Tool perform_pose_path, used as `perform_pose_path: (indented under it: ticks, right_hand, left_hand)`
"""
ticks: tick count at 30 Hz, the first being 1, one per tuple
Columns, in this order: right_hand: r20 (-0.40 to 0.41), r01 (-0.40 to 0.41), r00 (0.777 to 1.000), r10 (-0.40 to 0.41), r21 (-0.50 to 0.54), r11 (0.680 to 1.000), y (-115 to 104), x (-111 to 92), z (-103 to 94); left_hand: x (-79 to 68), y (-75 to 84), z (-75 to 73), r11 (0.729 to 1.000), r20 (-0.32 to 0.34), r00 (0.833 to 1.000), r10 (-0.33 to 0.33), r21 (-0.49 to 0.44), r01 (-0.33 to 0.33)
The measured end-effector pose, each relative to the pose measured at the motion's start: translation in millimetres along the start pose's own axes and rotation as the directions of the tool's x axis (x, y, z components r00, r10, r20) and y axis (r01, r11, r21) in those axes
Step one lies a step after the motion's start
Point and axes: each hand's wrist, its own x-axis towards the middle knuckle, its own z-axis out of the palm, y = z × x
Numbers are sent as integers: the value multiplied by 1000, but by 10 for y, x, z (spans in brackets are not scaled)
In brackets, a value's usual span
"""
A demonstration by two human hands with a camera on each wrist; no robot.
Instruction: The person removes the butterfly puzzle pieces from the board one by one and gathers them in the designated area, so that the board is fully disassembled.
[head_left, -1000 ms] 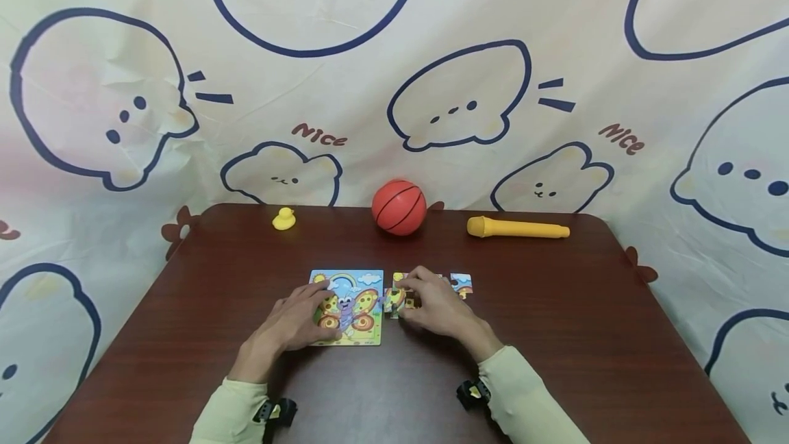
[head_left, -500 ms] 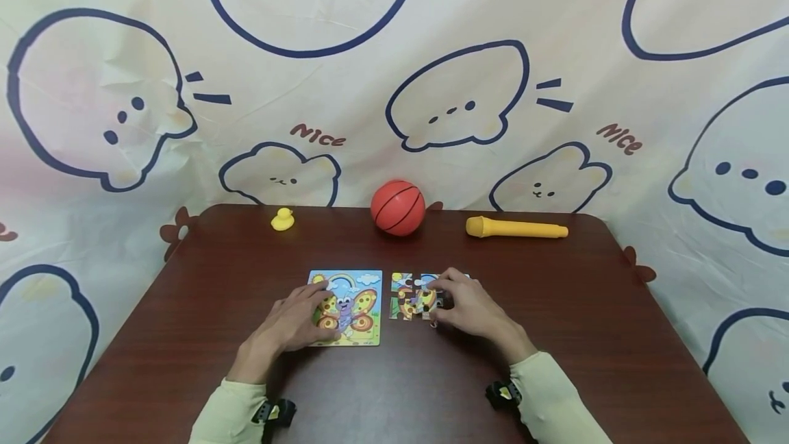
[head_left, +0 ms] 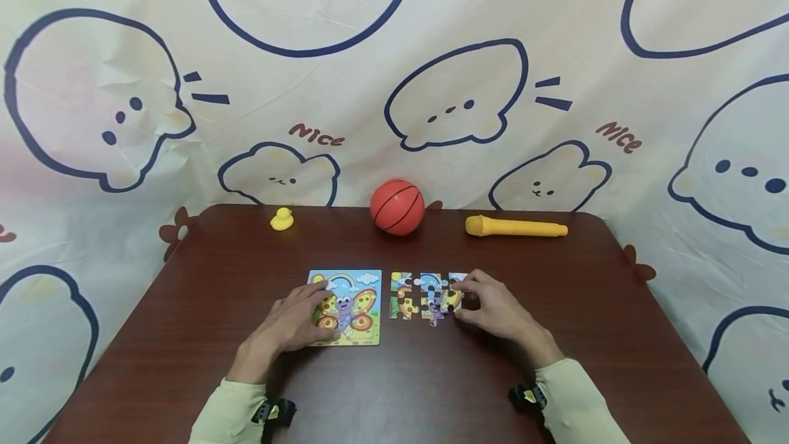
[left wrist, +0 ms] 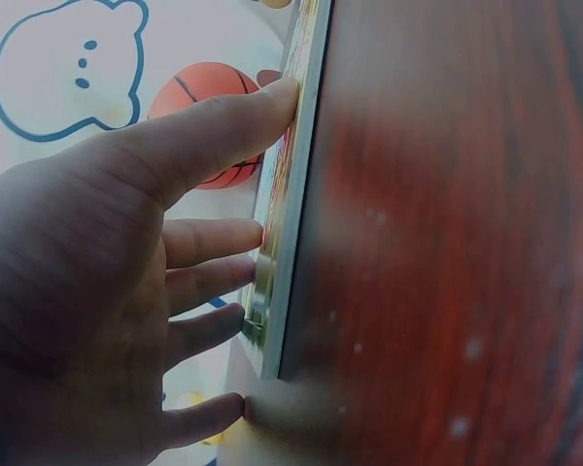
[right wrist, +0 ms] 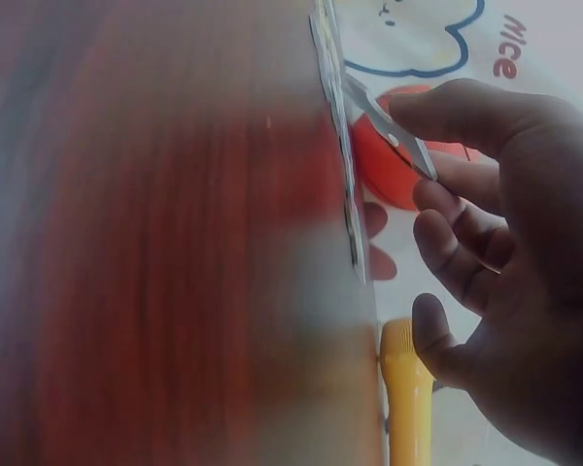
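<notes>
Sky-blue-and-yellow butterfly picture board [head_left: 362, 303] lies under the left hand [head_left: 292, 317], fingers loosely spread. Right of the board, the right hand [head_left: 502, 314] pinches a tilted jigsaw piece [right wrist: 406, 145], apparently mid-arranging; that calls for levelling it beside neighbouring pieces [head_left: 401, 281].

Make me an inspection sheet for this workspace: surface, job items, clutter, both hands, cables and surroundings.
Surface: dark brown table, shiny in the near middle.
Job items: butterfly picture board, with jigsaw pieces to its right.
Clutter: yellow duck, red ball and yellow microphone along the far side.
Left hand: touches the board's left side.
Right hand: pinches a tilted piece.
Cables: nothing seen.
Surroundings: pale backdrop with cartoon outlines and "Nice" lettering.
</notes>
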Motion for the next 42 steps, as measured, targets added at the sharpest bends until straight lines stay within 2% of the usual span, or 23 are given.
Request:
perform_pose_path:
  ticks: [6,13,26,36,42]
  right_hand:
    - [26,-27,999,27,4,1000,93,-63,-54]
    - [55,-62,996,65,-60,996,170,-93,-83]
    - [72,-43,996,49,-78,996,258,-118,-54]
    - [97,-110,989,115,-58,992,207,-100,-52]
    - [73,-88,993,95,-91,992,48,-18,11]
  left_hand:
    - [0,-16,4,1000,-2,1000,6,-2,-6]
    - [0,0,2,1000,3,1000,-1,1,1]
    - [6,-23,-5,1000,4,1000,6,-2,-6]
    - [1,-47,-18,1000,-3,1000,25,-5,-25]
    - [-21,-87,-107,997,-27,999,34,-65,-36]
